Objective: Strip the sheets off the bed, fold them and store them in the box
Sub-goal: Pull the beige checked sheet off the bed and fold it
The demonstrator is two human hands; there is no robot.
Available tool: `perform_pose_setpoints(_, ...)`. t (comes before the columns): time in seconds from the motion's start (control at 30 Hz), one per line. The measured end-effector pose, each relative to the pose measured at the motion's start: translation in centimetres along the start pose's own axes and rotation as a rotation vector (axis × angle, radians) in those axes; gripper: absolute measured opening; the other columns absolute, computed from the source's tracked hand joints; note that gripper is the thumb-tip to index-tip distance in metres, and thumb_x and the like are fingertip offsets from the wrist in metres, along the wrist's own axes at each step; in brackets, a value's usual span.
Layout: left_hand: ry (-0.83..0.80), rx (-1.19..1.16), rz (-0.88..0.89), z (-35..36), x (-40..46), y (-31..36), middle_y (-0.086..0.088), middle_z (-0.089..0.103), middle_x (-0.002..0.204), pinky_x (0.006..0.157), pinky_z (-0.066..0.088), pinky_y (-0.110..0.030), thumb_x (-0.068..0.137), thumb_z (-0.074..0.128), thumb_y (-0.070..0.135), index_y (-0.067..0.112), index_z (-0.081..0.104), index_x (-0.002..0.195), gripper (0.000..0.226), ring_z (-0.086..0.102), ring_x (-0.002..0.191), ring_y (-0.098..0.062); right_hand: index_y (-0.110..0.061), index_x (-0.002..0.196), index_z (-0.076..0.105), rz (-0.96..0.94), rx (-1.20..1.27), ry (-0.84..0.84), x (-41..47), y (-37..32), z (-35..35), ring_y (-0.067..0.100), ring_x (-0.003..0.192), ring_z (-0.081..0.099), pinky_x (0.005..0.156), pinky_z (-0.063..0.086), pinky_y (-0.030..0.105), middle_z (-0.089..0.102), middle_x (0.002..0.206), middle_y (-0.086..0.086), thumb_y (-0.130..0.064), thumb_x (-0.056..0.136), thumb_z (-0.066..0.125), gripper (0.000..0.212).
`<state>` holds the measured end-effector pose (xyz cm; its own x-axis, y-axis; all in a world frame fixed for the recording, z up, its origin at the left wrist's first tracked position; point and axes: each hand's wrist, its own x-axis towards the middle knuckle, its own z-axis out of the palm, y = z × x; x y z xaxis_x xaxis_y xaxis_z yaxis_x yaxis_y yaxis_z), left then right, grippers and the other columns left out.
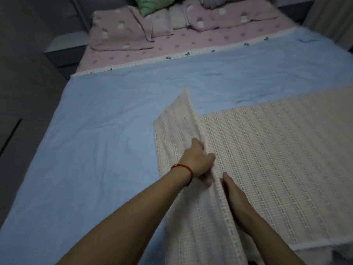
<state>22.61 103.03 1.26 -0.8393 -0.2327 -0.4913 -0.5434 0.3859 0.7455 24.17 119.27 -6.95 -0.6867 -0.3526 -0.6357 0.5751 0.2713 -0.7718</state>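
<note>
Bed [86, 150], blue-covered: left hand [197, 161] grips raised fold of cream woven sheet [267, 150], right hand [236, 197] flat, fingers straight along crease; folding step, flap likely laid over next.

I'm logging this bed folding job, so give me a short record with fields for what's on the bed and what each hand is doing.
being folded: cream woven striped sheet, one flap raised
underneath: light blue bedspread
head of bed: pink patterned pillows
left hand: grips the raised flap at the fold, red string bracelet on wrist
right hand: flat, fingers straight along the crease
box: not in view
</note>
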Motion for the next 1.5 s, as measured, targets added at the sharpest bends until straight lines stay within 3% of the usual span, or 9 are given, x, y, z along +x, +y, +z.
perform_pose_setpoints(0.23, 0.126, 0.748, -0.134, 5.8, -0.7, -12.2, -0.01, 0.035, 0.149, 0.107, 0.038, -0.05, 0.093, 0.046, 0.034, 0.024, 0.042, 0.14, 0.048, 0.034, 0.134, -0.03, -0.017, 0.15, 0.045, 0.154, -0.252, 0.043, -0.8, 5.9, -4.7, 0.021, 0.137, 0.047, 0.112, 0.035, 0.034, 0.046, 0.155, 0.003, -0.054, 0.099, 0.052, 0.064)
perform_pose_setpoints(0.43, 0.322, 0.121, -0.217, 3.0, -3.5, -20.0, -0.008, 0.046, 0.137, 0.099, 0.05, -0.042, 0.091, 0.055, 0.042, 0.024, 0.036, 0.147, 0.062, 0.057, 0.111, -0.024, -0.011, 0.155, 0.034, 0.069, -0.471, 0.027, -1.2, 7.4, -3.9, 0.018, 0.142, 0.041, 0.103, 0.024, 0.013, 0.045, 0.146, -0.008, -0.044, 0.105, 0.044, 0.061)
perform_pose_setpoints(0.6, 0.175, -0.099, -0.327, 2.5, -3.6, -21.0, 0.009, 0.064, 0.106, 0.071, 0.047, -0.019, 0.095, 0.064, 0.039, 0.02, 0.05, 0.118, 0.033, 0.062, 0.091, -0.005, -0.013, 0.152, 0.041, 0.027, -0.452, 0.054, -0.3, 10.2, -4.3, 0.015, 0.136, 0.049, 0.119, 0.032, 0.032, 0.052, 0.151, 0.001, -0.087, 0.081, 0.036, 0.103)
perform_pose_setpoints(0.83, 0.126, -0.125, -0.277, 3.1, -3.7, -21.7, 0.016, 0.061, 0.105, 0.076, 0.045, -0.016, 0.095, 0.065, 0.038, 0.026, 0.053, 0.116, 0.027, 0.057, 0.092, 0.004, -0.009, 0.136, 0.042, 0.034, -0.832, 0.266, -1.1, 9.0, -2.9, 0.022, 0.107, 0.065, 0.093, 0.051, 0.035, 0.067, 0.109, -0.003, -0.051, 0.102, 0.045, 0.054)
perform_pose_setpoints(0.9, 0.11, -0.112, -0.292, 3.0, -3.3, -21.7, 0.019, 0.06, 0.102, 0.075, 0.045, -0.016, 0.094, 0.066, 0.04, 0.027, 0.053, 0.114, 0.027, 0.057, 0.091, 0.004, -0.014, 0.148, 0.029, -0.147, -1.02, 0.444, -1.5, 8.6, -0.7, 0.021, 0.108, 0.061, 0.089, 0.051, 0.037, 0.06, 0.125, 0.004, -0.038, 0.099, 0.053, 0.06)
perform_pose_setpoints(0.97, 0.111, -0.126, -0.334, 2.6, -2.7, -21.6, 0.013, 0.066, 0.102, 0.079, 0.049, -0.023, 0.088, 0.07, 0.045, 0.026, 0.059, 0.11, 0.031, 0.063, 0.092, -0.005, -0.017, 0.16, 0.016, -0.353, -1.151, 0.521, -0.9, 7.8, 1.0, 0.032, 0.141, 0.038, 0.109, 0.04, 0.049, 0.03, 0.16, 0.016, -0.037, 0.092, 0.055, 0.081)
perform_pose_setpoints(1.1, 0.221, -0.127, -0.38, 0.8, 0.1, -19.9, -0.003, 0.071, 0.084, 0.068, 0.05, -0.03, 0.09, 0.066, 0.053, 0.009, 0.064, 0.082, 0.045, 0.067, 0.078, -0.021, -0.027, 0.162, -0.005, -0.439, -1.239, 0.29, 3.7, 8.9, 0.0, 0.027, 0.155, -0.017, 0.124, 0.002, 0.06, -0.014, 0.17, 0.004, -0.054, 0.103, 0.024, 0.071)
perform_pose_setpoints(1.2, 0.274, -0.233, -0.346, -1.1, 2.8, -18.7, -0.017, 0.074, 0.096, 0.087, 0.056, -0.042, 0.088, 0.062, 0.059, 0.002, 0.069, 0.095, 0.058, 0.07, 0.091, -0.034, -0.033, 0.158, -0.019, -0.367, -1.215, 0.168, 5.9, 10.2, -1.2, 0.019, 0.15, -0.032, 0.122, -0.015, 0.055, -0.031, 0.164, -0.005, -0.063, 0.101, 0.01, 0.071)
perform_pose_setpoints(1.5, 0.152, -0.467, -0.141, -2.3, 1.5, -11.2, -0.004, 0.069, 0.123, 0.094, 0.057, -0.045, 0.098, 0.062, 0.016, 0.018, 0.056, 0.132, 0.034, 0.07, 0.106, -0.025, -0.042, 0.159, 0.001, -0.273, -0.867, -0.095, 5.5, 7.3, -4.0, 0.005, 0.15, -0.025, 0.121, -0.022, 0.038, -0.018, 0.163, -0.02, -0.063, 0.101, 0.015, 0.064)
